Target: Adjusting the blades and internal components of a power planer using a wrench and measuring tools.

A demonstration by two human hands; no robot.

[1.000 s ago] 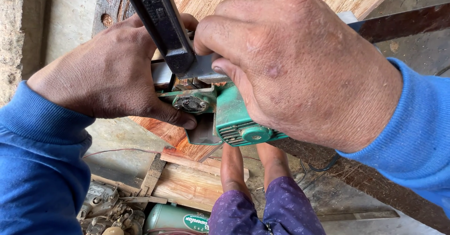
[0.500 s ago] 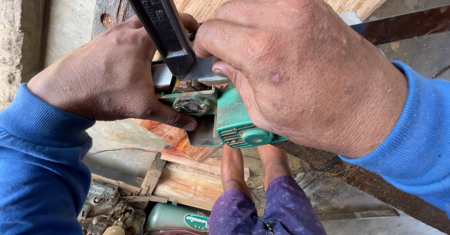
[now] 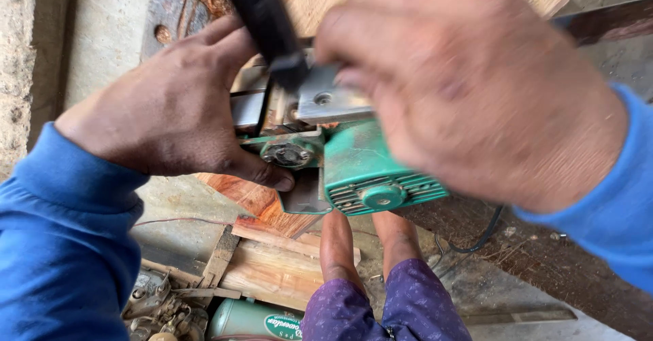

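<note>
A green power tool (image 3: 371, 171) with a grey metal base lies upturned on a wooden board, in the middle of the view. My left hand (image 3: 177, 109) grips its left side, thumb beside a round bolt (image 3: 287, 154). My right hand (image 3: 476, 89), blurred with motion, is closed over a dark bar-shaped hand tool (image 3: 262, 21) whose lower end meets the metal plate (image 3: 326, 99) of the power tool. Both sleeves are blue.
Below the tool, my feet (image 3: 364, 239) and purple trouser legs show on the concrete floor. Wood offcuts (image 3: 272, 259) lie by them. A green tank (image 3: 248, 322) and a grimy engine part (image 3: 163, 307) sit at the bottom left. A black cord (image 3: 476, 239) runs right.
My right hand has shifted and gone blurry with the dark hand tool. The view has moved closer to the power tool. My left hand keeps its grip.
</note>
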